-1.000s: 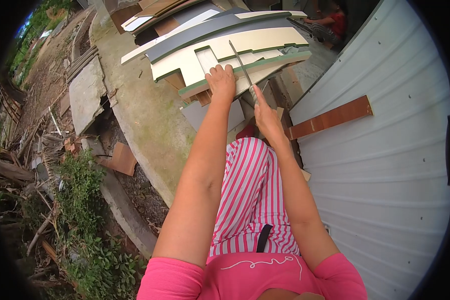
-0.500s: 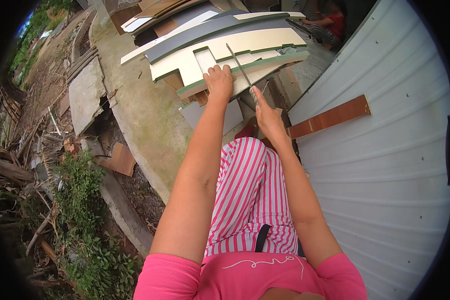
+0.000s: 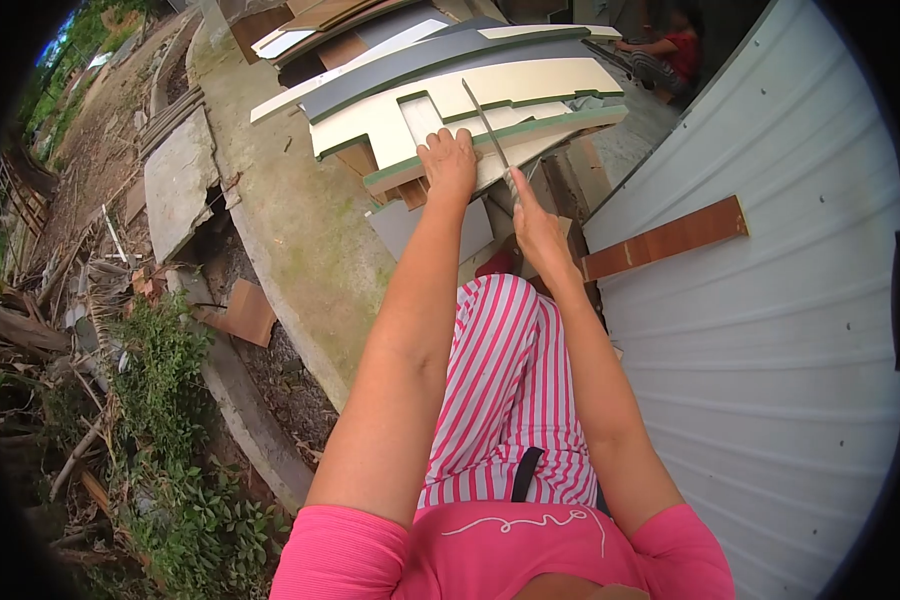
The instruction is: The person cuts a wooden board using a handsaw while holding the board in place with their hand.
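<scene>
Both your hands at work, left hand (image 3: 448,160) pressed flat on the cream board (image 3: 530,85), right hand (image 3: 537,222) gripping the saw (image 3: 490,130) just beside it.

The left hand (image 3: 448,165) rests on the stacked boards (image 3: 450,100), the saw (image 3: 490,135) just right of it

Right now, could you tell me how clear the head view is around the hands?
Head view: even daylight, no glare; fisheye bends the cream green-edged board and darkens the corners; left hand, right hand and thin grey saw blade are fairly sharp.
</scene>
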